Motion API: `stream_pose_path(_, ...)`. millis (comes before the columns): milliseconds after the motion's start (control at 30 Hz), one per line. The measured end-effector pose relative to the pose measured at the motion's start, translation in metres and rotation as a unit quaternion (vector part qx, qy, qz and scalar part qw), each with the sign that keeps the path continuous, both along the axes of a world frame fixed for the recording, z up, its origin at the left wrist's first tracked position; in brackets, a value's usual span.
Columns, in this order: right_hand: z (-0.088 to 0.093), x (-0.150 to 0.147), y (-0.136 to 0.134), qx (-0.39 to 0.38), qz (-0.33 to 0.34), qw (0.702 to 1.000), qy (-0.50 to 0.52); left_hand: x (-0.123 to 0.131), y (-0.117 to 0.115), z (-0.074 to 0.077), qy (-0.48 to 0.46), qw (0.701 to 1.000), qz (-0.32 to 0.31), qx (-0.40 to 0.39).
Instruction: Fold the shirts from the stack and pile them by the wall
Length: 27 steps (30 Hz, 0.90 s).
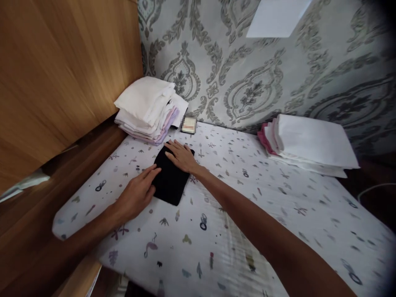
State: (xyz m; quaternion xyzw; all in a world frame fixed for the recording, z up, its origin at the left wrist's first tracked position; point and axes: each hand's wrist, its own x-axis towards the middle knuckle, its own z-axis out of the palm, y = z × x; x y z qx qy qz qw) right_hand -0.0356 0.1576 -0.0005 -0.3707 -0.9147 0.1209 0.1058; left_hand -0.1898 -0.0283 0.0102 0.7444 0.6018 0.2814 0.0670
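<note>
A black piece of folded cloth [171, 183] lies flat, roughly square, on the white patterned sheet [235, 198]. My right hand [181, 156] rests palm down across its far part, fingers stretched out. At the cloth's left edge is my left hand [139, 192], its fingertips touching the fabric and its fingers extended. The underside of both hands is hidden. Just beyond the cloth stands a stack of folded white, pink and lilac fabrics [145, 107].
A small card-like item [188, 124], blurred out, lies by the wall [210, 62]. Another pile of folded white and pink cloth [312, 142] sits at the far right. A wooden panel [68, 70] rises along the left side.
</note>
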Motion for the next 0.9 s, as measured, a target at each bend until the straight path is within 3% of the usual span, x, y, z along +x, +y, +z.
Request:
stream_pose_path(200,-0.001,-0.001,0.011,0.035,0.032,0.999,-0.024,-0.001,-0.024,-0.017,0.168,0.985,0.026,0.038)
stream_pose_path(333,-0.001,-0.006,0.019,0.025,0.04,0.998,-0.031,0.004,-0.033,-0.016,0.211,0.976,0.039,0.026)
stream_pose_path(400,0.0,-0.008,0.023,0.021,0.032,0.999,-0.018,0.005,-0.032,-0.009,0.17,0.985,0.043,-0.003)
stream_pose_path(500,0.002,-0.004,0.028,-0.024,0.012,0.999,0.026,-0.002,-0.028,0.009,0.031,0.996,0.03,-0.075)
stream_pose_path(600,0.005,0.01,0.029,-0.055,-0.056,0.987,0.139,-0.015,-0.019,0.028,-0.103,0.984,0.041,-0.141)
stream_pose_path(667,0.003,0.025,0.019,-0.054,-0.138,0.958,0.245,-0.022,-0.003,0.04,-0.112,0.981,0.063,-0.146)
stream_pose_path(733,-0.001,0.041,-0.004,-0.083,-0.213,0.914,0.335,-0.024,0.024,0.047,-0.062,0.991,0.052,-0.11)
stream_pose_path(833,-0.01,0.063,-0.054,-0.21,-0.287,0.846,0.398,-0.017,0.086,0.049,0.032,0.997,-0.044,-0.063)
stream_pose_path(900,-0.013,0.073,-0.085,-0.287,-0.312,0.806,0.413,-0.008,0.131,0.046,0.083,0.99,-0.057,-0.1)
